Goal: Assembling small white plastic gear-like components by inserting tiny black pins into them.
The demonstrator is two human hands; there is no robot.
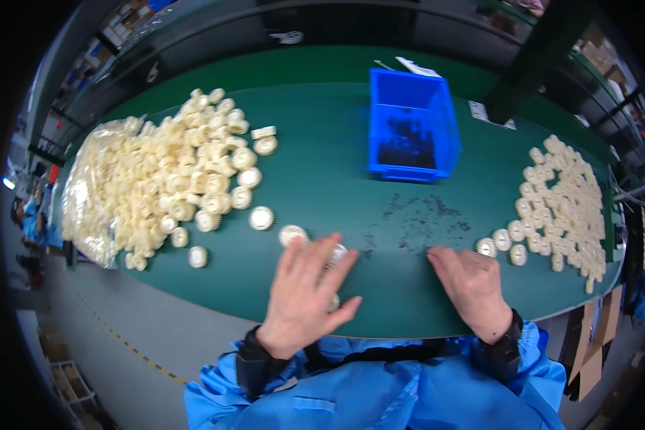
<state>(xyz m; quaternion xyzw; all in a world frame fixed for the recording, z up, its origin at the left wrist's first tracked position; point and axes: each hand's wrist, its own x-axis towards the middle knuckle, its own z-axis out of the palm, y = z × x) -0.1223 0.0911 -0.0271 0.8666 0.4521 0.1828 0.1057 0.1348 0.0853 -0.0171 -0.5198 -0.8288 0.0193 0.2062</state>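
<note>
My left hand [302, 295] is open, fingers spread over a few cream plastic gears near the table's front edge. One gear [292, 234] shows beyond its fingertips; others are partly hidden under the fingers. My right hand [471, 285] is closed, thumb and fingertips pressed together at the near edge of a scatter of tiny black parts [424, 223]. What it pinches, if anything, is too small to make out. Just right of its knuckles sits another cream gear [486, 247].
A big heap of cream gears [186, 168] spills from a clear plastic bag [93, 190] at left. At right lies a flatter spread of gears [570, 208]. A blue bin [448, 129] with black parts inside stands at the back on the green table [315, 154], near a dark post [534, 68].
</note>
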